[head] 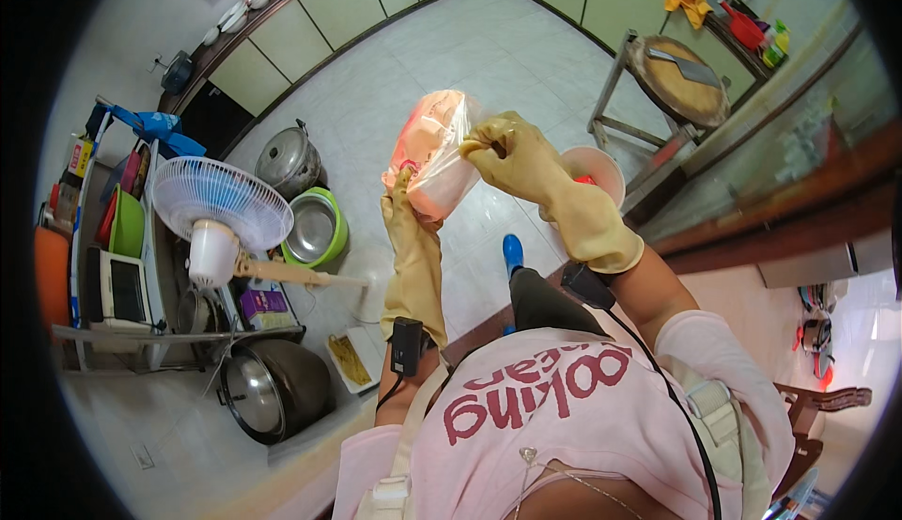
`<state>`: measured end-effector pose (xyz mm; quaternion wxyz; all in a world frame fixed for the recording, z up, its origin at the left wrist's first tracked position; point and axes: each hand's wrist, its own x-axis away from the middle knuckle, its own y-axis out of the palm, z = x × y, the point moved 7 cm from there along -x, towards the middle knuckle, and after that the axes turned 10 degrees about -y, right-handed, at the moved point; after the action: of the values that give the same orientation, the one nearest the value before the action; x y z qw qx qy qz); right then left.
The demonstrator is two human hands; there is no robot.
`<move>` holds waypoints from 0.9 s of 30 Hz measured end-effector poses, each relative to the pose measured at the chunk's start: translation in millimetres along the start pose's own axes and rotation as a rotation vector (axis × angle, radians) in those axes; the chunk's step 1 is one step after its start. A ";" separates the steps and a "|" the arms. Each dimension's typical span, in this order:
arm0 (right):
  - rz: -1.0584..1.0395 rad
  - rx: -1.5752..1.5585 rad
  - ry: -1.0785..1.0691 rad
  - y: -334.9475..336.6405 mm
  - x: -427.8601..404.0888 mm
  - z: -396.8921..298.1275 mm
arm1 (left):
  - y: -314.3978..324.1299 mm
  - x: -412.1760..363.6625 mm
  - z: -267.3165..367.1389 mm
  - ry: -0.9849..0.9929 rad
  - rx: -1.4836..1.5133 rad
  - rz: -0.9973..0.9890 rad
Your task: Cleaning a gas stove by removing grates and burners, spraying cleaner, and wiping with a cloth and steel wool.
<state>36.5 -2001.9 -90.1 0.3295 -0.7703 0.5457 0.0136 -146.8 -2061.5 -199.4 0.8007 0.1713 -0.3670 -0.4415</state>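
Observation:
A pink and orange packet [431,141] in shiny clear plastic wrap is held up above the tiled floor. My left hand [407,220], in a yellowish rubber glove, grips its lower left end, with the thumb lying along the near side. At the packet's right side, my right hand [518,157] wears a matching glove and pinches the clear plastic wrap [471,129] between curled fingers. The wrap looks drawn toward those fingers. Whatever the packet contains is hidden by its pink surface. Beyond and below the right wrist sits a pale bucket [607,168] with something red inside.
On the left stand a fan [222,203], a lidded pot [287,161], a green basin [340,227] and a large dark pot [296,390]. A round chopping board [645,72] carrying a cleaver [687,67] rests on a stool at right. Cabinets [338,2] line the far walls.

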 end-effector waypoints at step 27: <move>0.251 -0.864 0.234 -54.1 -585.5 348.7 | 354.9 -604.3 116.6 0.047 -0.447 -0.588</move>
<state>-35.9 -1322.5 -113.4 -0.0895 -0.7614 0.6125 0.1926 -232.6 -1356.7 -172.4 0.6654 0.1004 -0.1781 -0.7180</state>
